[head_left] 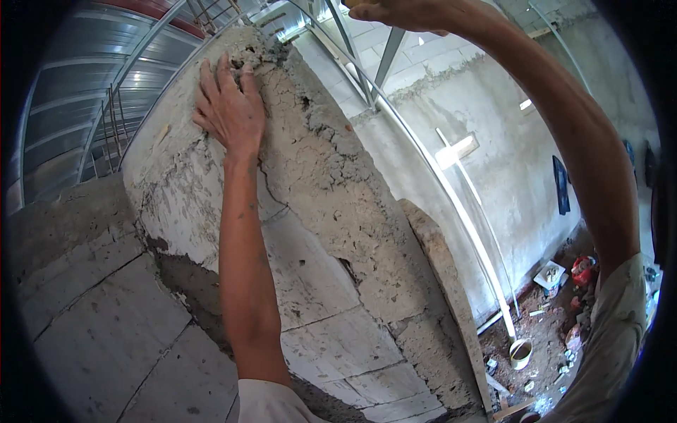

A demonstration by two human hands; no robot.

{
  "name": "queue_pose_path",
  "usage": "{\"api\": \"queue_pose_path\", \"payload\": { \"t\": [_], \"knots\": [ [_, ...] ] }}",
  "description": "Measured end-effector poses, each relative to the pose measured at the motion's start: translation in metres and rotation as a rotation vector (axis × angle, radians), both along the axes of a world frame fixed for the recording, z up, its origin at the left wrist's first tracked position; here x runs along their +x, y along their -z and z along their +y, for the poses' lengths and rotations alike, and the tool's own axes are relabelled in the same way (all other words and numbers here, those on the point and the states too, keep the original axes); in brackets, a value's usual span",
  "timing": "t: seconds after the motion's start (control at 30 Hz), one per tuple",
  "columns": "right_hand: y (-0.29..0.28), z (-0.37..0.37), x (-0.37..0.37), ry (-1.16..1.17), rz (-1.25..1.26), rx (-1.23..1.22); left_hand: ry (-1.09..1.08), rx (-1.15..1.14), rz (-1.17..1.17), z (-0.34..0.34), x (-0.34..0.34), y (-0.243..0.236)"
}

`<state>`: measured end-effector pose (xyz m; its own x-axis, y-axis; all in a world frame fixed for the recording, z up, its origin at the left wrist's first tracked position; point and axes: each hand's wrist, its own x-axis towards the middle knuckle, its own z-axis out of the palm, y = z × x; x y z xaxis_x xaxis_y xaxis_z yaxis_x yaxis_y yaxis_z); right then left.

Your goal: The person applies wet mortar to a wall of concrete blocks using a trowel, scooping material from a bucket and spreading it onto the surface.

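My left hand (231, 106) rests with its fingers spread on the upper part of a rough mortar-covered concrete column (338, 204). The fingertips touch the crumbly edge near its top, and the hand holds nothing. My right hand (405, 14) is raised high at the upper edge of the view, mostly cut off. Its visible fingers look curled, and a small yellowish bit shows beside them; what it is stays out of sight. Cracks and pits run down the mortar strip, beside pale block courses (317, 282).
A wooden board (444, 282) stands along the column's right edge. Beyond it, a white pipe (465, 218) runs down to a bucket (520, 354) on the debris-strewn ground (543, 331). Grey block wall (120, 317) fills the lower left. Metal roofing (77, 92) and thin rebar (113, 127) are at upper left.
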<state>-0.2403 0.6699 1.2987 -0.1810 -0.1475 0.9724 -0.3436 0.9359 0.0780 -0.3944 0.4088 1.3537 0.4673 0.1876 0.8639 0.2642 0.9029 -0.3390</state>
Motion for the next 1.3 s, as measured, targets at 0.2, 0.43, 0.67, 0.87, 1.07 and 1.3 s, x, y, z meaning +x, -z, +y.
{"api": "queue_pose_path", "payload": {
  "t": [0.2, 0.43, 0.67, 0.87, 1.07, 1.3],
  "knots": [
    [-0.004, -0.011, -0.027, 0.126, 0.152, -0.051, -0.038, 0.097, -0.014, -0.005, 0.001, -0.015],
    [-0.005, -0.014, -0.032, 0.123, 0.307, -0.007, 0.048, 0.061, -0.103, 0.005, 0.001, -0.022],
    [-0.009, -0.017, -0.041, 0.206, 0.392, 0.07, -0.094, 0.097, -0.081, 0.005, 0.0, -0.025],
    [-0.037, 0.0, -0.008, -0.138, 0.33, -0.121, 0.12, 0.018, 0.022, 0.006, -0.002, -0.029],
    [0.003, -0.046, -0.014, -0.334, -0.1, -0.125, 0.118, 0.013, -0.065, -0.015, 0.011, -0.03],
    [0.131, -0.136, -0.064, -0.584, -0.061, 0.213, 0.198, 0.047, -0.228, -0.003, 0.013, -0.033]
  ]
}}
